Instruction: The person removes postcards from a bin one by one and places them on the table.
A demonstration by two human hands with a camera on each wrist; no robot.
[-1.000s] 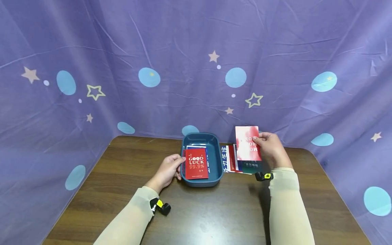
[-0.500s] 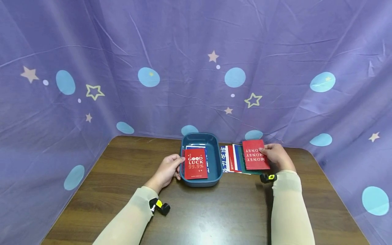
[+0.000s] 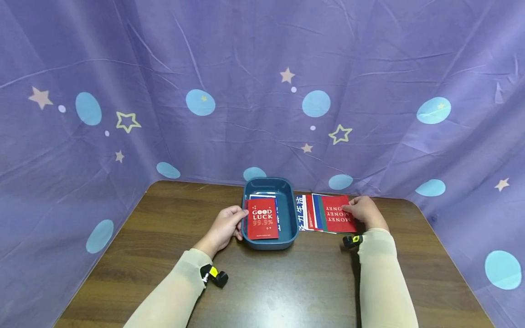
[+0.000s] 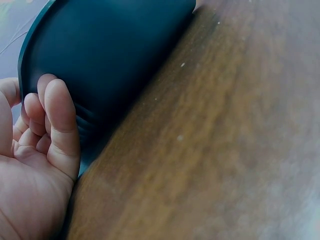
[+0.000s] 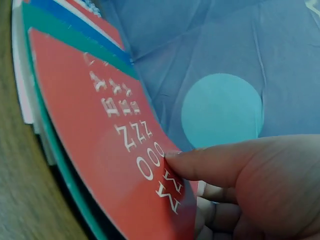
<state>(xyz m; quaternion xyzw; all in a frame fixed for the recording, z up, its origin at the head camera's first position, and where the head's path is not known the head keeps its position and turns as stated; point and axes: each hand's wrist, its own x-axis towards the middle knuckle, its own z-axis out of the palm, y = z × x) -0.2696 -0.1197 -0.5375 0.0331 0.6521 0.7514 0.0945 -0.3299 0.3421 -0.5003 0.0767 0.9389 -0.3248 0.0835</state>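
Note:
My left hand (image 3: 223, 228) grips the left rim of a dark blue rectangular dish (image 3: 268, 246), thumb over the edge and fingers along the outside wall. In the left wrist view those curled fingers (image 4: 62, 107) lie against the dish's wall (image 4: 115, 50). Inside the dish, a red "GOOD LUCK" card (image 3: 262, 228) overlaps blue-and-white ones, its left edge by my thumb. My right hand (image 3: 362, 210) pinches the right side of a red "MONEY" card (image 3: 338, 221), thumb on its face. That card overlaps a green card (image 5: 45, 30) at the right end of a fanned row.
The row of cards continues leftward with a blue card (image 3: 317, 214), a red card (image 3: 309, 216) and a white card with blue characters (image 3: 301, 214), close beside the dish. A purple curtain (image 3: 262, 114) rises behind the wooden table (image 3: 254, 282).
My right hand has lowered the "MONEY" card from above the row onto its right end, over the green card. The left hand stays at the dish's rim.

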